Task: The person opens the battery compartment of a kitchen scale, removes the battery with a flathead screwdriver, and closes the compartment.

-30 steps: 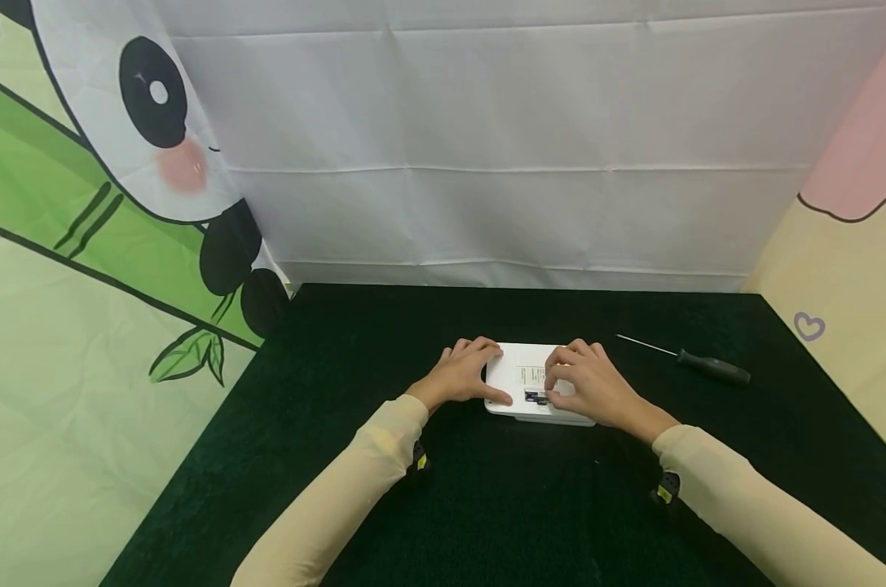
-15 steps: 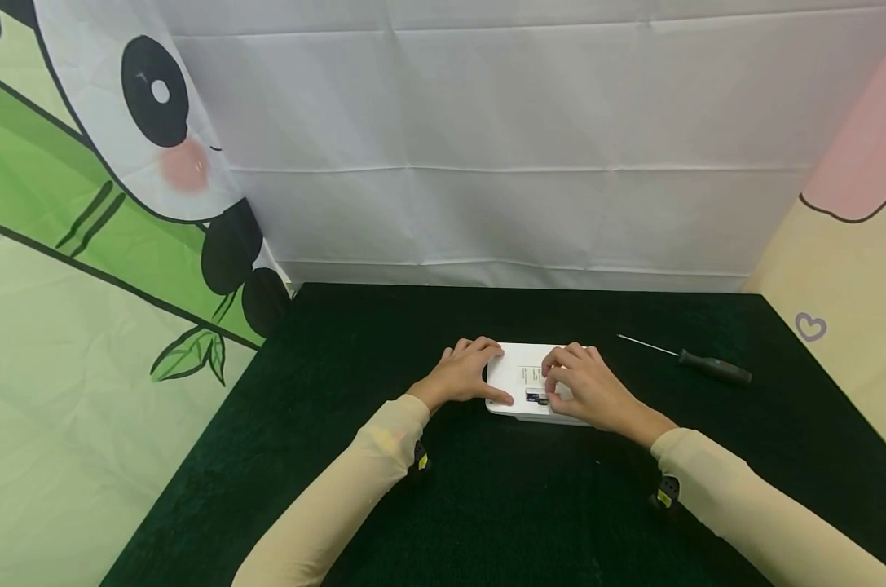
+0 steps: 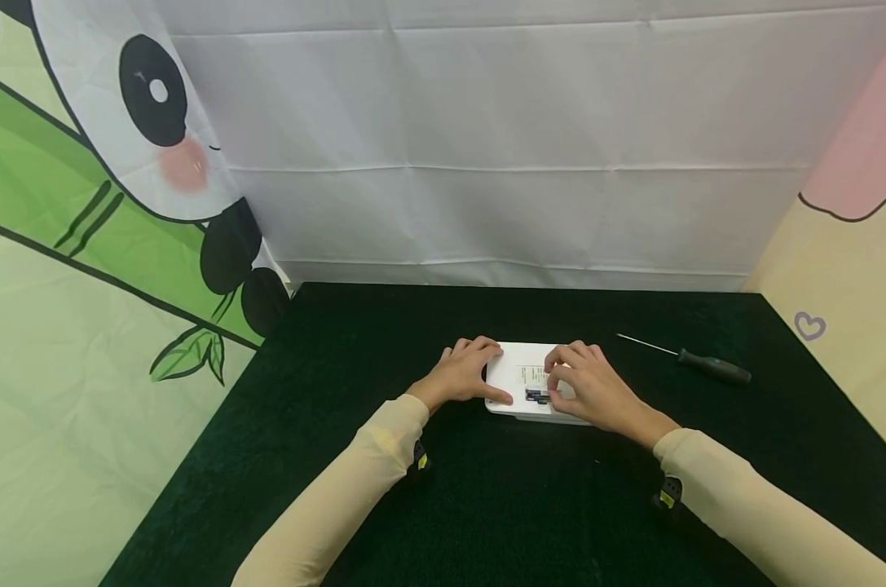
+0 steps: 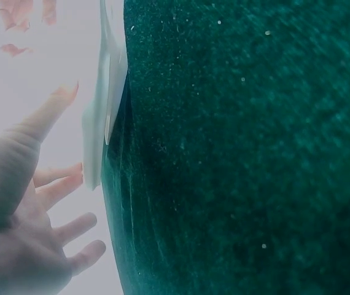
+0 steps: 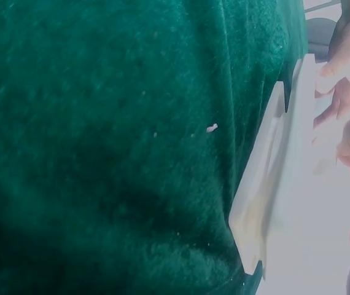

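Note:
A flat white device [image 3: 516, 355] lies on the dark green cloth, printed text facing up. Near its front edge is a small battery compartment [image 3: 529, 392] with a dark battery [image 3: 536, 398] showing in it. My left hand [image 3: 460, 377] rests over the device's left end, thumb and fingers spread. In the left wrist view the thumb [image 4: 43, 117] reaches out straight. My right hand [image 3: 592, 387] is bent over the compartment, thumb and index finger pinching at the battery's right end. Those fingers hide part of the compartment. In the right wrist view the device's side [image 5: 279, 166] shows beside the fingers.
A screwdriver [image 3: 714, 368] with a dark handle lies to the right, its thin shaft pointing toward the back left. Green cloth [image 3: 413, 522] covers the table. Behind it hangs a white curtain [image 3: 487, 147], with printed cartoon cloths at both sides.
My right hand shifts slightly left, then slightly back right, at the compartment. The dark battery's visible part changes a little. My left hand and the device stay in place.

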### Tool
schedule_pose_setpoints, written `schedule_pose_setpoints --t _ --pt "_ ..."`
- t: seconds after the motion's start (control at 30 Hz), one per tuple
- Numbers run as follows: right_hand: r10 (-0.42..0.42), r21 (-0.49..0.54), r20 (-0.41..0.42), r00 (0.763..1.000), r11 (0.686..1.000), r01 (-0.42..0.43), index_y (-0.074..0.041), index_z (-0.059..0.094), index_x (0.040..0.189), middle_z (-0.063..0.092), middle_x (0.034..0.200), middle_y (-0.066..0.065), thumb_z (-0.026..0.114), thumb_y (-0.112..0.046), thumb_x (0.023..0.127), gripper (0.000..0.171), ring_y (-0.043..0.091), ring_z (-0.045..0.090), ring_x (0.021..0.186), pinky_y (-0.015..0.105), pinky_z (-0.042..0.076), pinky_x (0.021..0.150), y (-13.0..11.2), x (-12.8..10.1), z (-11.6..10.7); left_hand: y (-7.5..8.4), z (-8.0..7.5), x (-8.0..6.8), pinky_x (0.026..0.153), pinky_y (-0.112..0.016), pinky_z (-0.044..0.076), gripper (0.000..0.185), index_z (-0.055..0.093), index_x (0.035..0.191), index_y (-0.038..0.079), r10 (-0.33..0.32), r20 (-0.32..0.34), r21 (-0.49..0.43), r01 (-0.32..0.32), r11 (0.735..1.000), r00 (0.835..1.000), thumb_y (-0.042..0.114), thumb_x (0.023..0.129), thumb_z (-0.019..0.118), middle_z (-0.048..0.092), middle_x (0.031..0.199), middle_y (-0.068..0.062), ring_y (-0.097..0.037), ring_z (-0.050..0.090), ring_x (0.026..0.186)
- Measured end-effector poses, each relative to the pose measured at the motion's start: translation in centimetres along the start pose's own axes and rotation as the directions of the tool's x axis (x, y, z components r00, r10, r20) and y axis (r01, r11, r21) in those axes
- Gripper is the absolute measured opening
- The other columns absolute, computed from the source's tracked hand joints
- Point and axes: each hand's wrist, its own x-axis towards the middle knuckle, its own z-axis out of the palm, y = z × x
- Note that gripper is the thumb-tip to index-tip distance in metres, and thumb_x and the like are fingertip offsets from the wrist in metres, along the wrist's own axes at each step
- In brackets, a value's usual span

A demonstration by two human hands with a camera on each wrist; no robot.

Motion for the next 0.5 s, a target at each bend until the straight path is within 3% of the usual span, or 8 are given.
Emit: schedule_pose_setpoints --t 0.5 --pt "0.021 -0.045 -0.088 0.996 0.999 -0.025 -0.016 0.067 0.081 0.061 0.104 0.003 0.076 -0.015 0.081 0.009 0.024 0.049 0.100 0.046 0.037 0.090 2.6 -2.2 -1.2 0.0 0.3 0.0 0.103 -0.042 0.033 0.086 0.045 0.145 0.023 -0.006 -0.002 0.009 0.006 1.000 1.000 0.066 0.076 0.072 0.034 0.155 0.004 -0.025 0.035 0.130"
